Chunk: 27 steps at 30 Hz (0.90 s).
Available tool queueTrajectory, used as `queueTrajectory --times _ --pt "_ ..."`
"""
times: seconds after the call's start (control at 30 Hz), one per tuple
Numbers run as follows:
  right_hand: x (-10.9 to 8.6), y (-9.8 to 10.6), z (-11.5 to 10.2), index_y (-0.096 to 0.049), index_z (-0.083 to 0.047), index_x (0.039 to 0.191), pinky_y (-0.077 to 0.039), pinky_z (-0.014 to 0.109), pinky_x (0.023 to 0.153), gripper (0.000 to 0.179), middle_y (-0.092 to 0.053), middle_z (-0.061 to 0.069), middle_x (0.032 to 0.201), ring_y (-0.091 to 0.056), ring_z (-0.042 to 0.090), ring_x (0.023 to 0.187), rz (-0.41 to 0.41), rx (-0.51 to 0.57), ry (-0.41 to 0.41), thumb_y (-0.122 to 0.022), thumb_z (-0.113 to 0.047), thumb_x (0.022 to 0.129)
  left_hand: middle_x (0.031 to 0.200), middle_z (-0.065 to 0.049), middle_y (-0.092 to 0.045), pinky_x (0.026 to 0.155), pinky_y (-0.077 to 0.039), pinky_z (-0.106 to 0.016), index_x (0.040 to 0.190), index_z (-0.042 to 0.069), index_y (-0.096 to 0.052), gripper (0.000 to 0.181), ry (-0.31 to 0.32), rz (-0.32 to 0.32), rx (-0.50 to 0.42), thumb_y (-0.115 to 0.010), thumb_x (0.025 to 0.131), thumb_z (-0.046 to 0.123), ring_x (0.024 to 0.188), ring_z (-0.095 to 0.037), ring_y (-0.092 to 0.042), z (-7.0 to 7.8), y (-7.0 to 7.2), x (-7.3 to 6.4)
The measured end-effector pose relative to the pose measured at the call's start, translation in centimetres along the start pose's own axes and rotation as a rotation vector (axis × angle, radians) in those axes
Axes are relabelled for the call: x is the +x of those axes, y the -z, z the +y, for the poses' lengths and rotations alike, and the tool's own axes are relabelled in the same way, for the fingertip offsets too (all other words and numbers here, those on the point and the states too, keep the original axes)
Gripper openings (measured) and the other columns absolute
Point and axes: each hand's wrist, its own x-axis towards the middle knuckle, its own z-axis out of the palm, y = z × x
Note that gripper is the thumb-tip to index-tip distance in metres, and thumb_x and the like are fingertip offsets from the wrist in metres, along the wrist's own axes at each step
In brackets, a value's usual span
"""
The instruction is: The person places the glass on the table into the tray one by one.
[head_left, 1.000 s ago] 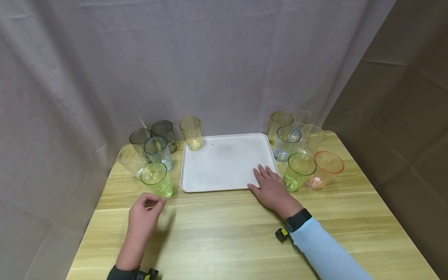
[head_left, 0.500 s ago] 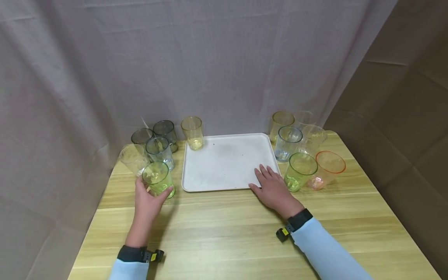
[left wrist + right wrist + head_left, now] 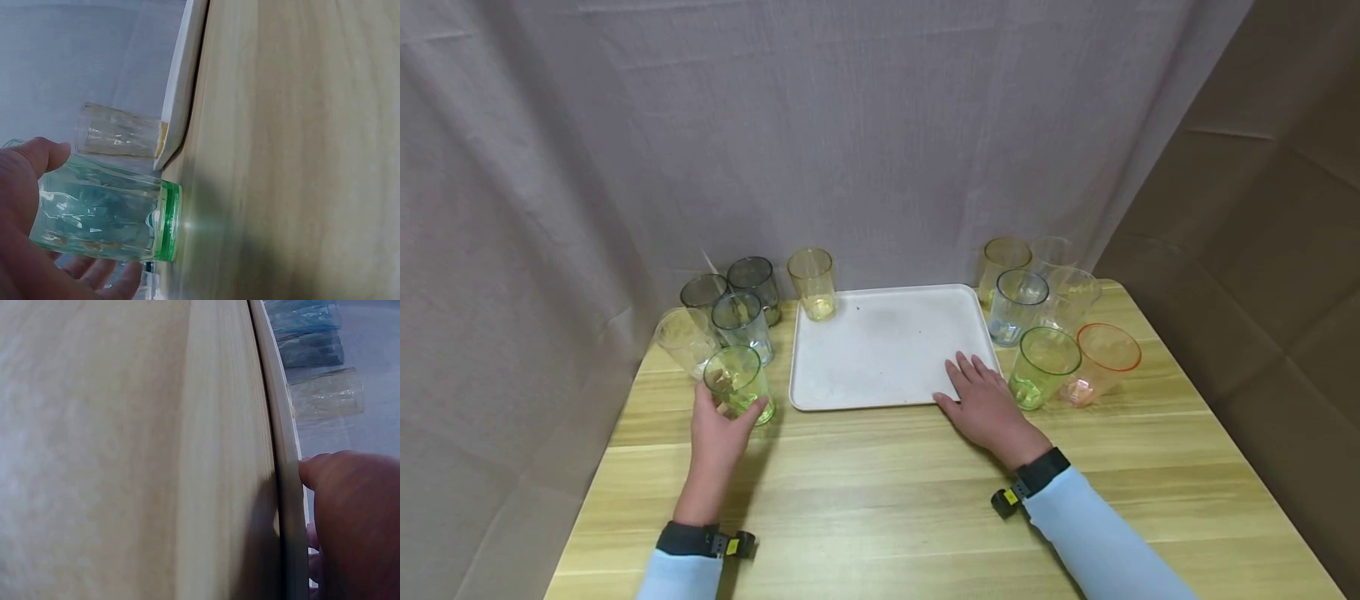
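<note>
At the left front of the table, my left hand (image 3: 718,442) has its thumb and fingers round a clear green cup (image 3: 106,209). That cup is upright, its base at the tabletop. My right hand (image 3: 988,417) rests with fingers spread on the front right corner of a white tray (image 3: 880,350); in the right wrist view the thumb (image 3: 312,470) lies at the tray's rim. A yellow cup (image 3: 812,287) stands on the tray's back left corner. Just behind the held cup are a blue cup (image 3: 748,329) and a colourless cup (image 3: 681,337).
Two dark grey cups (image 3: 756,287) stand at the back left, against a grey curtain (image 3: 880,150). Right of the tray are a second green cup (image 3: 1041,371), an orange cup (image 3: 1097,367), a blue cup (image 3: 1015,312), a yellow cup (image 3: 1000,267) and colourless cups (image 3: 1071,300).
My left hand has moved forward from in front of the green cup and taken hold of it. The right hand has stayed on the tray corner.
</note>
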Motion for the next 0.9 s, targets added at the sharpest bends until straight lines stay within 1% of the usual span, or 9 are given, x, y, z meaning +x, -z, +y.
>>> queueTrajectory --times 0.17,0.37,0.47,0.57,0.7,0.9 --pt "0.0 0.0 0.0 -0.037 -0.004 0.162 -0.02 0.064 0.121 0.075 -0.024 0.02 0.169 -0.016 0.043 0.153 -0.002 -0.002 -0.006 -0.044 -0.055 0.108 0.152 -0.022 -0.043 0.106 -0.048 -0.056 0.153 0.003 -0.035 0.088 -0.023 0.005 -0.009 -0.086 0.085 0.025 0.137 -0.041 -0.043 0.8 -0.5 0.4" --pt "0.1 -0.3 0.2 -0.035 -0.005 0.163 -0.019 0.064 0.122 0.076 -0.022 0.019 0.169 -0.015 0.042 0.154 -0.01 -0.002 -0.009 -0.042 -0.056 0.108 0.151 -0.02 -0.043 0.108 -0.047 -0.054 0.155 0.005 -0.035 0.09 -0.061 -0.012 -0.043 -0.086 0.085 0.026 0.137 -0.037 -0.043 2.7 -1.5 1.1" --pt "0.2 -0.3 0.4 -0.036 -0.005 0.163 -0.019 0.064 0.122 0.076 -0.023 0.019 0.169 -0.015 0.042 0.154 -0.011 0.003 -0.002 -0.042 -0.056 0.108 0.15 -0.017 -0.045 0.108 -0.046 -0.055 0.154 0.007 -0.037 0.088 -0.078 -0.02 -0.05 -0.086 0.084 0.028 0.137 -0.036 -0.043 3.6 -2.2 1.5" --pt "0.2 -0.3 0.4 -0.036 -0.004 0.162 -0.02 0.064 0.121 0.075 -0.023 0.019 0.169 -0.015 0.042 0.154 -0.009 0.004 0.002 -0.043 -0.056 0.108 0.149 -0.017 -0.046 0.11 -0.043 -0.056 0.152 0.007 -0.039 0.086 -0.11 -0.029 -0.044 -0.087 0.083 0.028 0.137 -0.035 -0.043 4.5 -3.3 2.0" --pt "0.2 -0.3 0.5 -0.036 -0.004 0.163 -0.019 0.064 0.121 0.076 -0.023 0.019 0.169 -0.015 0.042 0.154 -0.013 0.001 0.001 -0.041 -0.057 0.108 0.151 -0.017 -0.046 0.114 -0.04 -0.055 0.154 0.007 -0.039 0.088 -0.146 -0.048 -0.035 -0.087 0.083 0.028 0.14 -0.033 -0.042 5.5 -5.1 2.9" --pt "0.3 -0.5 0.6 -0.033 -0.006 0.164 -0.018 0.063 0.122 0.077 -0.021 0.018 0.17 -0.013 0.04 0.155 -0.025 0.001 -0.001 -0.039 -0.058 0.108 0.15 -0.017 -0.048 0.114 -0.042 -0.049 0.153 0.006 -0.038 0.087 -0.181 -0.07 -0.041 -0.086 0.084 0.03 0.139 -0.028 -0.044 6.4 -7.6 4.6"
